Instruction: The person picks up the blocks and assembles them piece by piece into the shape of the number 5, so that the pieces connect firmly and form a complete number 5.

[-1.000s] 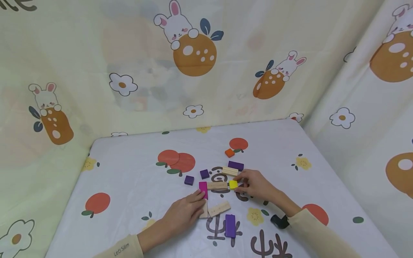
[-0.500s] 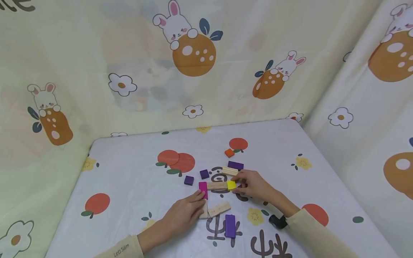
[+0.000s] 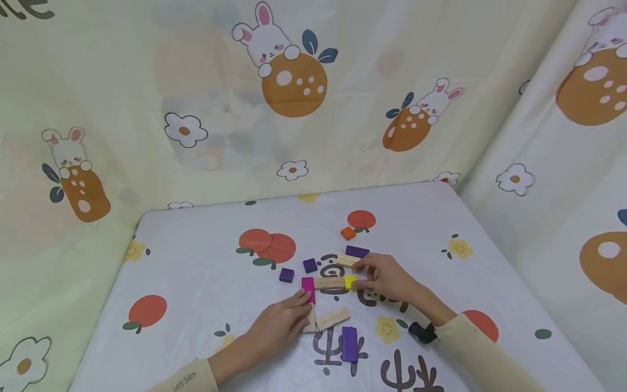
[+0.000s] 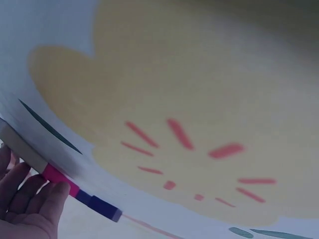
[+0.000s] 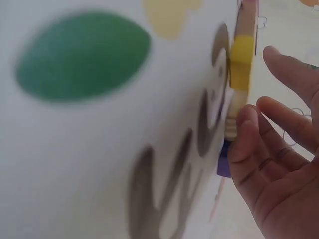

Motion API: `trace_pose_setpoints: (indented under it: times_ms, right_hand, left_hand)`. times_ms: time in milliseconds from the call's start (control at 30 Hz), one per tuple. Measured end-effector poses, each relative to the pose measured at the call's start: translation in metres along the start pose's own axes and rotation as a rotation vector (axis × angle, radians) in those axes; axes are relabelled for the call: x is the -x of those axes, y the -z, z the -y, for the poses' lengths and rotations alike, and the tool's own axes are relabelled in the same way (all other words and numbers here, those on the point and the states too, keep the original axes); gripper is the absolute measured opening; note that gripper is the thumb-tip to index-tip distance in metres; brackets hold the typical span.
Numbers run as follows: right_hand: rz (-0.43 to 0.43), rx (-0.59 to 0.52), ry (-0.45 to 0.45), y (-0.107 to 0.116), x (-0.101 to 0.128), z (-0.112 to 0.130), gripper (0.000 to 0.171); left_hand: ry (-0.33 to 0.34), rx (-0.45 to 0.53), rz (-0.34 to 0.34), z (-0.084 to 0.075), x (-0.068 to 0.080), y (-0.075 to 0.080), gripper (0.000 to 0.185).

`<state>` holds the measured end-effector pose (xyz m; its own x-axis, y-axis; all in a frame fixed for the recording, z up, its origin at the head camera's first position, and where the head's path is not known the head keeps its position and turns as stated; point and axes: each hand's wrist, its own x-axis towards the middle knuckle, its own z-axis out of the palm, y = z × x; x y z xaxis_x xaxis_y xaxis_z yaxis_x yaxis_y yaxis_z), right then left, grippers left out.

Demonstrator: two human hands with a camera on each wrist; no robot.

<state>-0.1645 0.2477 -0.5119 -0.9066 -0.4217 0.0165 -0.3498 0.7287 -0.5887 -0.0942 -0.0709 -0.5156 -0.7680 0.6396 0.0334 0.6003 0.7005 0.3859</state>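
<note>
My left hand (image 3: 275, 321) rests its fingertips on a pink block (image 3: 307, 284). Below the pink piece, a plain wooden block (image 3: 309, 321) lies partly under the same hand. From the pink block's top a printed wooden block (image 3: 329, 283) runs right, ending against a small yellow block (image 3: 350, 282). Beside the yellow block is my right hand (image 3: 389, 276), its thumb and fingers apart with nothing between them, as the right wrist view shows. Its upper fingertips overlap a ridged wooden block (image 3: 345, 260). In the left wrist view, fingers (image 4: 56, 199) lie along the pink block (image 4: 60, 179).
Two small dark purple blocks (image 3: 287, 275) sit left of the row. Farther back are a dark purple block (image 3: 357, 251) and an orange block (image 3: 348, 233). A slanted wooden block (image 3: 333, 318) and a purple block (image 3: 350, 344) lie nearer. A black device (image 3: 422, 332) is at the right wrist.
The yellow block was slid left by my right hand until it met the wooden block. My right fingers have since let go and spread. The left hand has stayed in place.
</note>
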Motion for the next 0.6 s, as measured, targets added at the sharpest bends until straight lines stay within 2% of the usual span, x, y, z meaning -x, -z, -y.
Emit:
trace_pose_setpoints:
  times_ms: [167,300,600]
  right_hand:
    - [-0.078,0.008,0.025,0.01,-0.009,-0.004,0.034]
    - [-0.132,-0.009,0.006,0.017,-0.021,-0.012,0.031]
    - [-0.144,-0.07,-0.281,0.026,-0.059,-0.041,0.035]
  left_hand:
    - [0.004,0.011,-0.007,0.001,0.0,-0.002,0.04]
    - [-0.005,0.021,-0.013,0.003,0.001,-0.001,0.039]
    - [-0.007,0.029,-0.017,-0.001,0.0,0.003,0.038]
